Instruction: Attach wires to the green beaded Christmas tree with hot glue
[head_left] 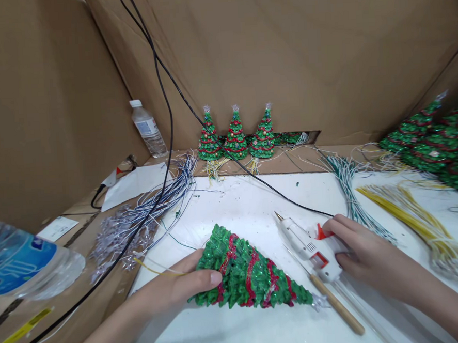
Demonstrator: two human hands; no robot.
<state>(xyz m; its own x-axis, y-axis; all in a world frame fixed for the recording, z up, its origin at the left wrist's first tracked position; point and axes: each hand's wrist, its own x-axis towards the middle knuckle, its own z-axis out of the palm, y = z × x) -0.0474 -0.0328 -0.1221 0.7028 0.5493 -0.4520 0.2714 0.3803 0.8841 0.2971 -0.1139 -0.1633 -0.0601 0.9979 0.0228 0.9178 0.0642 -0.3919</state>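
Note:
My left hand (192, 280) grips the wide base of a green glitter Christmas tree ornament (245, 274), thumb on top. The tree lies sideways over the white tabletop, its pale star tip pointing right, red garland across it. Thin yellow and white wires trail from its base by my wrist. On the right, my right hand (347, 242) is closed around the white glue gun (309, 241) with a red-orange trigger; its metal nozzle points up and left. Below the gun lies an awl (336, 302) with a wooden handle. A clear glue stick (359, 311) extends from the gun's rear.
Three small trees (235, 137) stand at the back against cardboard. Bundles of blue-white (164, 191), green-white (348, 185) and yellow wires (421, 216) flank the work area. Water bottles (149, 130) are on the left; more trees (440, 143) at right. A black cable (162, 93) crosses the view.

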